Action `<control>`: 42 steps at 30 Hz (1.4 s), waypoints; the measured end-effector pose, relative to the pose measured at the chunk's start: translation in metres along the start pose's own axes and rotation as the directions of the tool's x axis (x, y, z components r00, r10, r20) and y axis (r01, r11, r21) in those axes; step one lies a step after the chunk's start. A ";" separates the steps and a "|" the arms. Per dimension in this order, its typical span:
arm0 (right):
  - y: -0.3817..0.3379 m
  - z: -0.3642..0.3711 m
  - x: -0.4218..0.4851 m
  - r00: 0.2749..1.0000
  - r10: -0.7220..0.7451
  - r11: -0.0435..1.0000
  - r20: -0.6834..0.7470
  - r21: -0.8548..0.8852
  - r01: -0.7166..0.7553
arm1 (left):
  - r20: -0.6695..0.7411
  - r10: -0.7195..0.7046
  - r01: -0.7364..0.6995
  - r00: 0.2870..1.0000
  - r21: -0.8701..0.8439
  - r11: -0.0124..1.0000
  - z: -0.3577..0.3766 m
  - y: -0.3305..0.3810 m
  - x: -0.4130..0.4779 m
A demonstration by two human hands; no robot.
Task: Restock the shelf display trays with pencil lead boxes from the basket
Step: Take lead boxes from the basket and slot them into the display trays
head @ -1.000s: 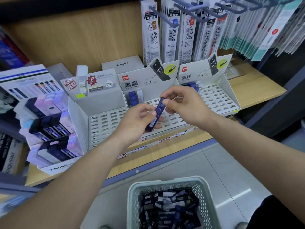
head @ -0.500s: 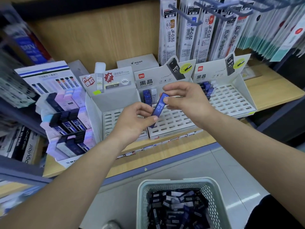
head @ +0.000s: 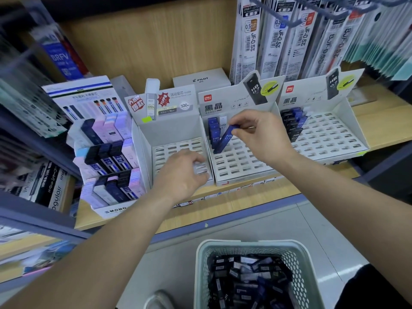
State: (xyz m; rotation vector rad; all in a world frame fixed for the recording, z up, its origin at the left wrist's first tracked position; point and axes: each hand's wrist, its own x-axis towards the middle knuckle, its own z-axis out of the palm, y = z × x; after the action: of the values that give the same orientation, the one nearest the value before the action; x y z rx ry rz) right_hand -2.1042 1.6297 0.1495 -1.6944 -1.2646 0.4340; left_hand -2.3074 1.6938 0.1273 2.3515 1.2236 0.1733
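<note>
Head view, lead box tilted in tray

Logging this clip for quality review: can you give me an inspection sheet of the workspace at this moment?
Surface: wooden shelf bearing slotted display trays side by side.
Job's things: blue lead box tilted, lower end at the middle tray, a few boxes standing at its back; basket holds many boxes.
Clutter: MONO display, Pilot box.
Hands: right hand pinches the lead box; left hand rests on the left tray, holding nothing.
Cables: nothing seen.
Surroundings: refill packs hang above; tiled floor below.
</note>
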 end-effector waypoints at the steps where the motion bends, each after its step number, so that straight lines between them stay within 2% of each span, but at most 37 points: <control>1: 0.000 0.000 0.000 1.000 -0.016 1.000 0.001 -0.014 0.016 | 0.007 0.013 -0.013 1.000 0.010 1.000 0.001 -0.001 0.000; 6: 0.003 0.004 -0.001 0.996 -0.085 0.990 0.030 -0.106 0.088 | 0.046 0.048 -0.050 0.998 0.053 0.997 0.003 -0.003 -0.002; 9: 0.001 0.009 0.000 0.975 -0.209 0.952 0.083 -0.210 0.222 | 0.054 0.055 -0.058 0.997 0.057 0.997 0.003 -0.005 -0.002; 12: 0.001 0.019 0.002 0.950 -0.290 0.919 0.118 -0.243 0.311 | 0.064 0.056 -0.059 0.996 0.058 0.997 0.002 -0.005 -0.001; 15: 0.004 0.029 0.001 0.950 -0.283 0.911 0.133 -0.272 0.309 | 0.069 0.055 -0.058 0.996 0.051 0.997 0.001 -0.005 0.001; 20: 0.002 0.018 -0.005 0.973 -0.211 0.944 0.096 -0.238 0.228 | 0.050 0.026 -0.026 0.998 0.005 1.000 -0.005 -0.004 -0.002; 23: 0.000 -0.005 -0.021 0.984 -0.147 0.956 0.105 -0.239 0.169 | 0.042 0.050 -0.051 0.998 0.012 0.999 -0.009 0.000 -0.011; 27: 0.005 -0.033 -0.061 0.982 -0.004 0.955 0.187 -0.292 0.060 | 0.064 0.121 -0.121 0.991 -0.008 0.993 -0.005 0.013 -0.037; 30: 0.022 -0.052 -0.098 0.941 0.188 0.911 0.282 -0.407 -0.060 | 0.169 0.172 -0.169 0.970 -0.030 0.985 0.019 0.016 -0.065; 33: 0.054 -0.067 -0.142 0.878 0.355 0.826 0.321 -0.547 -0.134 | 0.344 0.199 -0.225 0.918 0.037 0.974 0.060 0.011 -0.095; 37: 0.111 -0.068 -0.204 0.785 0.572 0.731 0.237 -0.582 -0.357 | 0.531 0.144 -0.213 0.835 0.070 0.975 0.110 0.005 -0.119; 40: 0.145 -0.051 -0.253 0.754 0.651 0.677 0.086 -0.514 -0.526 | 0.570 0.098 -0.177 0.816 0.085 0.981 0.147 0.000 -0.123; 42: 0.159 -0.031 -0.283 0.735 0.677 0.666 0.042 -0.460 -0.587 | 0.600 0.057 -0.133 0.798 0.083 0.988 0.173 -0.002 -0.123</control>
State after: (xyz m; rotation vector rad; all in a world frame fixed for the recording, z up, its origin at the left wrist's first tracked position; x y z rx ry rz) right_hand -2.1085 1.3621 -0.0367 -2.5359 -0.8965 0.8206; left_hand -2.3262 1.5347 -0.0127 2.2952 0.8133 -0.5935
